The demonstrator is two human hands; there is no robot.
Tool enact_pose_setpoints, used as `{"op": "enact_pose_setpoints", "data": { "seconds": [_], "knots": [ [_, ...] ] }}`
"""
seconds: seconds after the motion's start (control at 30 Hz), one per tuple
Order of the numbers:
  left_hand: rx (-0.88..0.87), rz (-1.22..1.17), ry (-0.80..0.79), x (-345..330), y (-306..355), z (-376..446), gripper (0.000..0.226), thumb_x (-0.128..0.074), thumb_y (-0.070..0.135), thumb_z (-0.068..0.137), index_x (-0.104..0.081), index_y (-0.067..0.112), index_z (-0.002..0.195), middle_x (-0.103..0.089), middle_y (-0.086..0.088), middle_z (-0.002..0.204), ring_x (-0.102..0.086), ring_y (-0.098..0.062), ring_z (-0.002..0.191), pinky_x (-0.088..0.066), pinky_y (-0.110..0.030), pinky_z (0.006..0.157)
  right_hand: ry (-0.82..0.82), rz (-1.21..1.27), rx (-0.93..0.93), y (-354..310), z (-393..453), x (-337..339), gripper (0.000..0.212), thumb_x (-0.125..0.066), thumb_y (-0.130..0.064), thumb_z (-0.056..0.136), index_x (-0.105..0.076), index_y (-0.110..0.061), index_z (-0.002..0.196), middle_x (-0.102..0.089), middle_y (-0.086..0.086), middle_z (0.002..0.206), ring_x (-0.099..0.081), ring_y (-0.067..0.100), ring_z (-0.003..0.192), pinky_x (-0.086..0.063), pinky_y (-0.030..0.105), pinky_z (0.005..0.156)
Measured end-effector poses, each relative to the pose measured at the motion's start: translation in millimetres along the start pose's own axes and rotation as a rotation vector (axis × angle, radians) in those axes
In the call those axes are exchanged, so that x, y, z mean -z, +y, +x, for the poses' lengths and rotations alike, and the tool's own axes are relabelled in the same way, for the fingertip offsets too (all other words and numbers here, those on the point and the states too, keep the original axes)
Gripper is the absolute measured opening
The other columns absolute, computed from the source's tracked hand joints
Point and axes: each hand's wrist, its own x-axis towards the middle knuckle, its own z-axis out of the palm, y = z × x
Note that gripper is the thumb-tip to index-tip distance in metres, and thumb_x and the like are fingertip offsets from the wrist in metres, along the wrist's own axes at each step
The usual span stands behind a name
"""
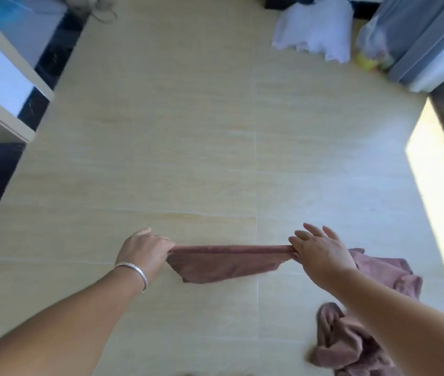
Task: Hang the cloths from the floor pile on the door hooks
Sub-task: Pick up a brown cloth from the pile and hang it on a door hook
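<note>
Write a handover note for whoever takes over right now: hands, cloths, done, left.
Left hand: grips one end of the stretched cloth.
Right hand: pinches the other end, outer fingers spread.
The cloth is held taut between them above the floor, its lower part hanging.
Pile: more pink cloths crumpled on the floor under the right forearm.
Door hooks: not in view.
Done: one cloth lifted and spread. No hung cloth visible.
Left: hang this one, then the rest of the pile.
</note>
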Motion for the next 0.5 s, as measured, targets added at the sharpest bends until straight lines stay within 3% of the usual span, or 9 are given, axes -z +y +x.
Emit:
{"op": "enact_pose_setpoints", "data": {
  "seconds": [0.13, 0.27, 0.33, 0.4, 0.5],
  "knots": [
    [0.023, 0.048, -0.003, 87.7, -12.9, -2.3, 0.023, -0.044, 0.024, 0.092, -0.065, 0.027, 0.101, -0.069, 0.006, 0.103, -0.061, -0.014, 0.103, -0.030, -0.022, 0.106, 0.032, 0.008, -0.003, 20.9, -20.1, 72.8, 0.023, -0.032, -0.033, 0.102, -0.047, -0.033, 0.120, -0.047, -0.018, 0.131, -0.016, 0.011, 0.146, -0.016, 0.036, 0.114],
    [0.050, 0.089, 0.002, 173.3, -24.6, -16.5, 0.024, -0.043, 0.035, 0.096, -0.065, 0.027, 0.099, -0.069, 0.002, 0.102, -0.059, -0.018, 0.110, -0.041, -0.025, 0.096, 0.037, 0.005, 0.001, 33.7, -45.8, 143.1, 0.027, -0.031, -0.037, 0.101, -0.047, -0.034, 0.123, -0.046, -0.017, 0.135, -0.016, 0.012, 0.146, -0.018, 0.036, 0.112],
    [0.057, 0.076, -0.004, 220.1, -30.4, -29.6, 0.024, -0.043, 0.037, 0.097, -0.065, 0.028, 0.101, -0.069, 0.003, 0.104, -0.058, -0.020, 0.112, -0.041, -0.025, 0.085, 0.060, 0.010, 0.002, 39.0, -61.4, 185.1, 0.027, -0.032, -0.034, 0.101, -0.046, -0.034, 0.124, -0.045, -0.017, 0.136, -0.016, 0.013, 0.146, -0.019, 0.036, 0.113],
    [0.064, 0.054, 0.001, 266.1, -37.2, -46.4, 0.022, -0.045, 0.037, 0.096, -0.065, 0.030, 0.100, -0.068, 0.003, 0.101, -0.061, -0.022, 0.103, -0.040, -0.026, 0.072, 0.086, 0.014, 0.004, 43.8, -81.5, 229.5, 0.029, -0.030, -0.035, 0.101, -0.047, -0.033, 0.124, -0.045, -0.016, 0.136, -0.018, 0.013, 0.145, -0.020, 0.036, 0.113],
    [0.067, 0.044, 0.052, 334.3, -47.4, -74.3, 0.021, -0.047, 0.040, 0.095, -0.066, 0.032, 0.098, -0.068, 0.003, 0.097, -0.063, -0.022, 0.094, -0.035, -0.024, 0.066, 0.118, -0.003, 0.003, 50.8, -113.0, 295.4, 0.031, -0.028, -0.037, 0.103, -0.047, -0.032, 0.126, -0.046, -0.014, 0.136, -0.018, 0.013, 0.145, -0.021, 0.036, 0.113]
  ]
}}
